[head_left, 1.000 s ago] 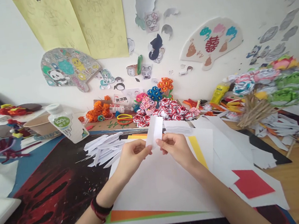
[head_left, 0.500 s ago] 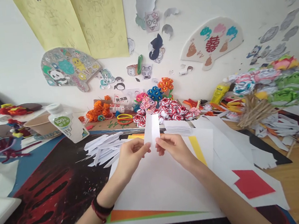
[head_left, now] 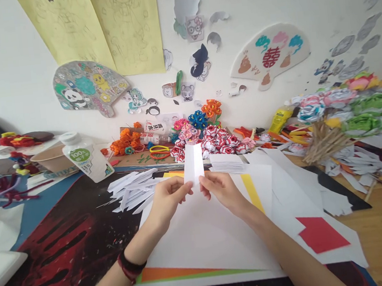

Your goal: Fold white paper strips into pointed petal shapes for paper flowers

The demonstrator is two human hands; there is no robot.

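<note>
Left hand (head_left: 169, 200) partly hides the folded white paper (head_left: 193, 164).

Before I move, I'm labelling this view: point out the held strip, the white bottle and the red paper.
Held strip (head_left: 197, 158), head view: upper half.
White bottle (head_left: 90, 159), head view: front side.
Red paper (head_left: 323, 234), head view: middle.

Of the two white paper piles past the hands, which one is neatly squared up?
The small stack just beyond the right hand: its edges line up. The loose heap beside the left hand has strips lying at mixed angles.
</note>
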